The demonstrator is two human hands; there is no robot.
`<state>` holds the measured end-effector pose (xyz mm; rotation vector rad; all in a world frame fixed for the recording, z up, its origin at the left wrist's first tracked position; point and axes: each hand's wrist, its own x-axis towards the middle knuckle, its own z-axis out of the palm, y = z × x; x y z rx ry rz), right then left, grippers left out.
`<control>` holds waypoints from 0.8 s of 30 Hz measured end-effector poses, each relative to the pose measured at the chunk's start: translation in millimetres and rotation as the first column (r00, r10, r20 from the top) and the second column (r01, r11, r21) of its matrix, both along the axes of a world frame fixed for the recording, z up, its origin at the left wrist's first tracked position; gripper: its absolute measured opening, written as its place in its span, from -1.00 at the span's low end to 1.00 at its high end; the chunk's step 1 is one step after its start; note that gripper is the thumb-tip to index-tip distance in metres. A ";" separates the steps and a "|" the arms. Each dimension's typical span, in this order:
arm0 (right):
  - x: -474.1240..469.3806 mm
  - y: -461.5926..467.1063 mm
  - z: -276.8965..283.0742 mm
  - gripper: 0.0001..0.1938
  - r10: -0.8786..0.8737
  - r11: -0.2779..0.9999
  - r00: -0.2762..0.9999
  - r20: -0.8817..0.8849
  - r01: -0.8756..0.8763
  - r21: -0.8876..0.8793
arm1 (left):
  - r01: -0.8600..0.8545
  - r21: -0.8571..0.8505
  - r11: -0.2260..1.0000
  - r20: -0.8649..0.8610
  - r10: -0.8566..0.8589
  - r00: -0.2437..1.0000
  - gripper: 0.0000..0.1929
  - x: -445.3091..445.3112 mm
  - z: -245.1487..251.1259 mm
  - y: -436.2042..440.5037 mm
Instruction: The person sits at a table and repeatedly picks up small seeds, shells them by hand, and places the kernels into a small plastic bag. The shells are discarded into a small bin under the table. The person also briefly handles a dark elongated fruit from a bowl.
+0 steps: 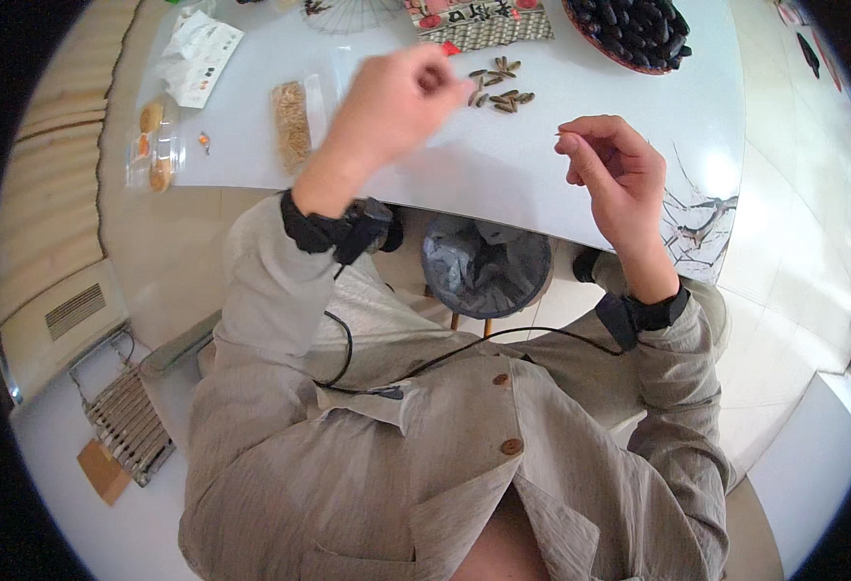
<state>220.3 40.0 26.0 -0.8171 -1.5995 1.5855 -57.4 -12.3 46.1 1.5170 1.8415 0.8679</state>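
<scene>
Blurred by motion, my left hand hovers over the white table with its fingers curled; whether it holds anything is hidden. Just to its right lies a loose scatter of dark striped seeds, which look like sunflower seeds. My right hand is raised above the table's front edge, thumb and index finger pinched together. A tiny pointed thing shows at those fingertips, too small to identify surely. Beyond the seeds lies a printed snack packet bearing writing.
A red-rimmed bowl of long black grapes stands at the back right. Left lie a clear bag of tan food, packaged round pastries and crumpled white paper. A lined waste bin stands below the table edge. A cable links both wrists.
</scene>
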 end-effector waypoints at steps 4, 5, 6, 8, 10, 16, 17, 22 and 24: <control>-1.9 3.2 -6.3 -0.86 -0.033 0.996 0.999 -0.002 0.033 -0.077 | -0.239 -0.180 0.954 -0.551 0.104 0.828 -0.41 -69.1 7.7 -1.4; -2.6 4.8 -8.2 -0.86 -0.040 0.994 0.999 -0.001 0.040 -0.100 | -0.251 -0.242 0.937 -0.568 0.073 0.820 -0.37 -78.5 2.6 -1.2; -3.3 6.4 -9.9 -0.86 -0.041 0.995 0.999 0.010 0.041 -0.094 | -0.270 -0.315 0.910 -0.582 0.039 0.812 -0.32 -86.2 -3.7 -2.1; -5.4 8.3 -13.2 -0.85 -0.055 0.993 0.998 0.037 0.058 -0.102 | -0.295 -0.389 0.873 -0.606 -0.001 0.796 -0.29 -96.8 -18.6 -3.8; -6.7 8.9 -15.7 -0.85 -0.053 0.991 0.998 0.028 0.056 -0.118 | -0.304 -0.392 0.868 -0.627 -0.010 0.779 -0.33 -102.8 -35.1 -4.3; -10.0 8.6 -22.1 -0.86 0.004 0.994 0.996 0.084 0.005 -0.109 | -0.267 -0.330 0.906 -0.678 -0.031 0.734 -0.63 -112.5 -48.6 -5.4; -11.1 7.3 -23.2 -0.86 0.022 0.994 0.994 0.103 -0.011 -0.107 | -0.241 -0.381 0.893 -0.572 -0.023 0.820 -0.67 -110.7 -44.0 -7.7; -14.2 1.1 -23.7 -0.85 0.177 0.979 0.972 0.157 -0.158 -0.128 | 0.085 -0.566 0.820 -0.032 -0.124 0.992 -0.85 -87.1 -5.5 -19.4; -15.3 -1.7 -21.8 -0.85 0.266 0.958 0.953 0.145 -0.245 -0.149 | 0.248 -0.560 0.790 0.166 -0.187 0.968 -0.82 -67.9 3.5 -25.1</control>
